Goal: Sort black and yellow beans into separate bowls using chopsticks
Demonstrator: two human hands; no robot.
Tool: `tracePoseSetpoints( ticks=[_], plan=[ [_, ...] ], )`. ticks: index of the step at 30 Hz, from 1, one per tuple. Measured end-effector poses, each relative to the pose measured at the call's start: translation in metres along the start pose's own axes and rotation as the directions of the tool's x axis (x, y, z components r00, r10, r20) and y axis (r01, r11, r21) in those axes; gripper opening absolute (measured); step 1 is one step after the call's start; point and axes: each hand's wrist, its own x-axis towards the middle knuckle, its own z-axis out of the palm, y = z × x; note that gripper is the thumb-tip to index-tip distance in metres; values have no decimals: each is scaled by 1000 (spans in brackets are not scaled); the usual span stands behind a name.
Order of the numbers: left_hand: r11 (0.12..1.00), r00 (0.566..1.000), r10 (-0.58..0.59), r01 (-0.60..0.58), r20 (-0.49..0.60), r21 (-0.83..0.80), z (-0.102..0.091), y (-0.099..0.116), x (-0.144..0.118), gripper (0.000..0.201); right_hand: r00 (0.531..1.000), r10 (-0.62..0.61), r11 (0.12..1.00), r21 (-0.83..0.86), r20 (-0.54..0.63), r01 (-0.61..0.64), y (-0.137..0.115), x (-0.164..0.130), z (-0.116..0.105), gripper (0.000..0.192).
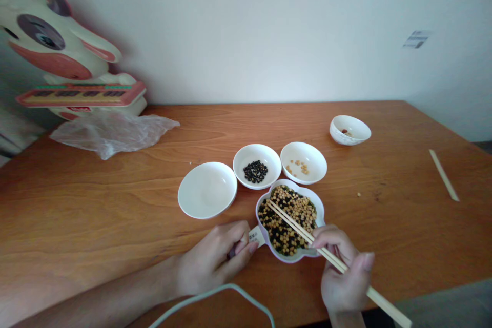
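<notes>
Item: my right hand [343,271] pinches chopsticks [294,225] over the mixed-bean bowl [291,220]; left hand [215,264] grips its tab (smooth beans could slip and scatter).

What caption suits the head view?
Right hand dips chopsticks into mixed beans bowl; left hand steadies it.

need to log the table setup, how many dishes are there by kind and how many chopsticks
Round white bowls: 4 (empty, black beans, yellow beans, far one)
Flower-shaped dish of mixed beans: 1
Chopsticks in the right hand: 2
Loose chopstick: 1
Total: 8
</notes>
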Motion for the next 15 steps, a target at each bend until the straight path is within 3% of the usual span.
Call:
tracePoseSetpoints(
  ticks=[15],
  plan=[
    [1000,999,-10,11,43,-15,-3,1,0,28,997,-35,999,-10,75,36,-3,1,-1,85]
  ],
)
